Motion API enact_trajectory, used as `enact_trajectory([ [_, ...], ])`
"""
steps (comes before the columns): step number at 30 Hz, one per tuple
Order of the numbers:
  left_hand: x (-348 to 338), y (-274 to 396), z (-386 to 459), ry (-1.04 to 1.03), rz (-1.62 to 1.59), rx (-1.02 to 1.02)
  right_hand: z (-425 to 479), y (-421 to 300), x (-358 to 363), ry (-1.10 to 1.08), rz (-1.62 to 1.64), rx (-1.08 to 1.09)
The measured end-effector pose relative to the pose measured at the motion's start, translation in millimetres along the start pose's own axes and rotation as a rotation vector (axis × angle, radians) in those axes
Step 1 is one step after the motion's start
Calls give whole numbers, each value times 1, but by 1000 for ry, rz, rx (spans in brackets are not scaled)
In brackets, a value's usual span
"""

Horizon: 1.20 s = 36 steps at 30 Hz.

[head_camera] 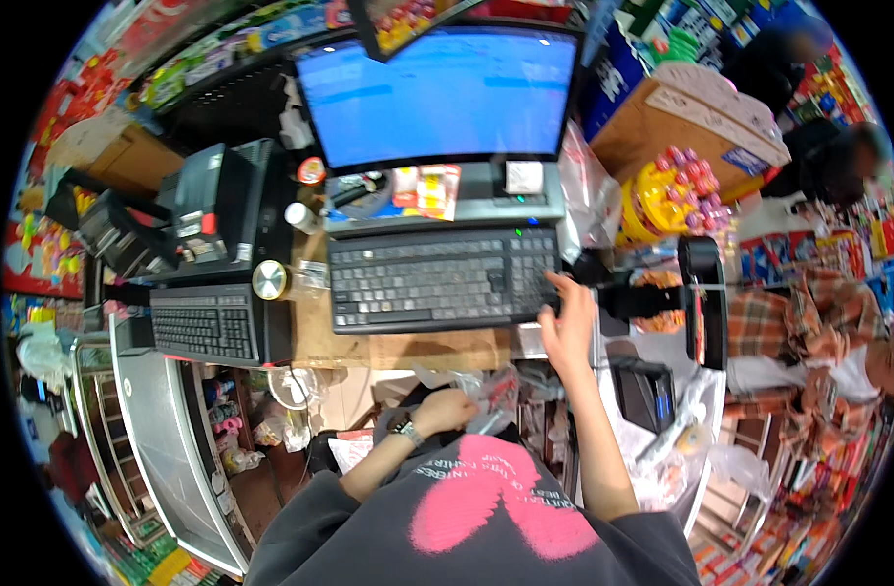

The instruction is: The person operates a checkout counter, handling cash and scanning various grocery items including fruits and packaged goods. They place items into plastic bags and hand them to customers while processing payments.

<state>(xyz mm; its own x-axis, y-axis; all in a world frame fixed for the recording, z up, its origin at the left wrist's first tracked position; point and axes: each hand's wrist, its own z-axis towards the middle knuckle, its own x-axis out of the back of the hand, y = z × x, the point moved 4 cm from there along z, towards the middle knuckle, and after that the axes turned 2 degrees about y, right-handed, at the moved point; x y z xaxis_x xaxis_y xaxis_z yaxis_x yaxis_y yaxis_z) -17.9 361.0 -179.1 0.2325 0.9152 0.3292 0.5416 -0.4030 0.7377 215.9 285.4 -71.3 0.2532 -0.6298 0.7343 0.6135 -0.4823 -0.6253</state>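
My right hand (571, 322) is at the right end of a black keyboard (418, 278). Its index finger reaches the numeric keypad, with the fingers spread and nothing held. Curled in front of my chest is my left hand (447, 410), a watch (407, 428) on its wrist. Next to it are crumpled clear plastic bags (494, 399); whether the fingers grip one is hidden. Behind the keyboard stands a monitor (440, 95) with a blue screen. A small slip of white paper (524, 177) sits on the grey unit (484, 198) below the monitor.
Left of the keyboard are a lidded jar (271, 280), a white bottle (299, 217), a second keyboard (205, 322) and a black printer-like device (212, 198). To the right stand a yellow tub of lollipops (652, 201) and a black pole-mounted device (703, 300). A person in plaid (821, 329) is at the right.
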Motion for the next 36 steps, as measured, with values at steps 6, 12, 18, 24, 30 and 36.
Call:
enact_trajectory([
  [6, -1, 6, -11, 71, 86, -28, -48, 18, -4, -87, 104, -53],
  [12, -22, -4, -12, 193, 58, -83, -51, 18, -7, -189, -126, -9],
  [18, -33, 2, -19, 344, 47, -122, -42, 22, 4, -202, 49, -8],
  [24, -36, 19, -30, 349, -153, -24, -70, -4, 23, -25, 86, 1],
  [30, -45, 63, -34, 482, -505, -488, -160, 21, 18, -444, 446, -259],
  [36, -68, 108, -36, 263, -637, -399, -230, 71, 93, -23, 219, -505],
])
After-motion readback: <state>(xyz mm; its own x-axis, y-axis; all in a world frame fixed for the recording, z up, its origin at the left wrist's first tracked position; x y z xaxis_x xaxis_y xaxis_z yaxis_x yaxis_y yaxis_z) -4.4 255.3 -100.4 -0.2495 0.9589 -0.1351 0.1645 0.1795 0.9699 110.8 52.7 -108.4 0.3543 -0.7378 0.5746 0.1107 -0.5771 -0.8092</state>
